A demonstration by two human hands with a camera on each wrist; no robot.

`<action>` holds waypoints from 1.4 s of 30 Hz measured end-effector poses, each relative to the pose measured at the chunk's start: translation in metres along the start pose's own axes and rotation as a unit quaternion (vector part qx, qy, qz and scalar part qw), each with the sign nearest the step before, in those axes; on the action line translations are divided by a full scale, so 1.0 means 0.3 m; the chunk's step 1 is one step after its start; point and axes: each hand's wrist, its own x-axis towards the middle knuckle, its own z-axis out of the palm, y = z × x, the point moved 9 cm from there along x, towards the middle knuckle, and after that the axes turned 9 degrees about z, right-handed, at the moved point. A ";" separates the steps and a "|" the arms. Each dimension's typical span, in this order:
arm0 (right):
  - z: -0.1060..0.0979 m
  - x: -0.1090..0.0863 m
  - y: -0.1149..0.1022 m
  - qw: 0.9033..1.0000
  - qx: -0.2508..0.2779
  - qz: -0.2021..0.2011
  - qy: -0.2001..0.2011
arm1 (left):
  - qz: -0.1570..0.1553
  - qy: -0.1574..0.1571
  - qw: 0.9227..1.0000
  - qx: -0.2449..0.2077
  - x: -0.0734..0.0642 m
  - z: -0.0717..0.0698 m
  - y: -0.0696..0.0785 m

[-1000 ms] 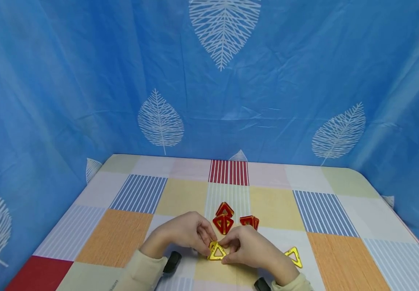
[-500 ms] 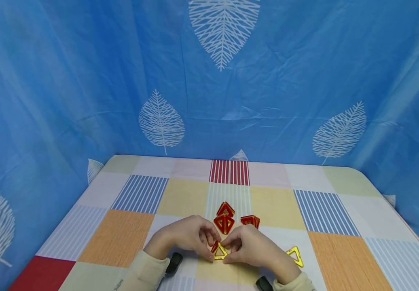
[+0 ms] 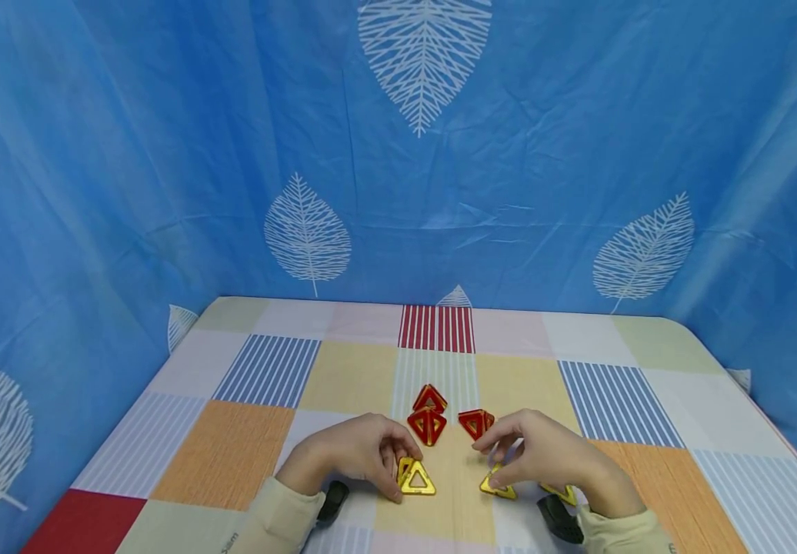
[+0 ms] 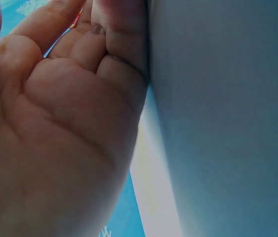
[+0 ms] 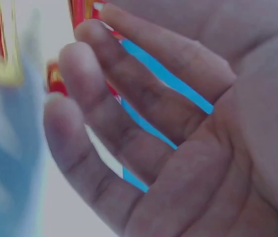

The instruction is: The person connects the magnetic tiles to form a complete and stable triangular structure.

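In the head view my left hand (image 3: pixel 371 452) pinches a pair of yellow triangular magnetic tiles (image 3: pixel 418 483), joined and leaning, near the middle front of the table. My right hand (image 3: pixel 551 458) hovers to the right, fingers loosely bent and spread, thumb tip right at another yellow triangular tile (image 3: pixel 498 485) lying flat. A further yellow tile (image 3: pixel 568 495) is partly hidden beneath the right wrist. The left wrist view is mostly palm (image 4: pixel 65 128) and hides the held tiles. In the right wrist view the fingers (image 5: pixel 124 123) curve apart, with a yellow tile edge (image 5: pixel 8 74) beyond them.
Behind the hands stand red pyramid-like tile shapes (image 3: pixel 428 425), one close behind another (image 3: pixel 429 398), plus a third (image 3: pixel 476 423) near my right fingertips. A patchwork cloth (image 3: pixel 232 431) covers the table. Blue leaf-print curtains (image 3: pixel 509 154) enclose the back and sides.
My right hand has let go of the yellow tiles and moved right, uncovering a flat yellow tile. The left hand stays on the joined tiles, which have tipped slightly.
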 end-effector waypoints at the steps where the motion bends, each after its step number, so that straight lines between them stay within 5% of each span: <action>1: -0.011 -0.005 0.011 1.000 0.004 0.003 0.000 | 0.000 0.001 1.000 0.000 0.000 0.000 0.000; 8: -0.049 -0.025 0.079 0.999 0.010 0.029 -0.008 | 0.007 0.004 1.000 0.016 0.002 -0.002 0.000; 17: -0.038 -0.031 0.077 0.999 0.006 0.028 -0.017 | 0.009 -0.002 1.000 0.012 -0.001 -0.002 0.000; 32: -0.012 -0.079 0.094 0.988 -0.099 0.070 0.101 | 0.009 -0.007 1.000 0.013 -0.003 -0.006 0.006; 42: -0.006 -0.085 0.092 0.985 -0.129 0.048 0.101 | 0.012 -0.011 1.000 0.003 0.000 0.001 0.008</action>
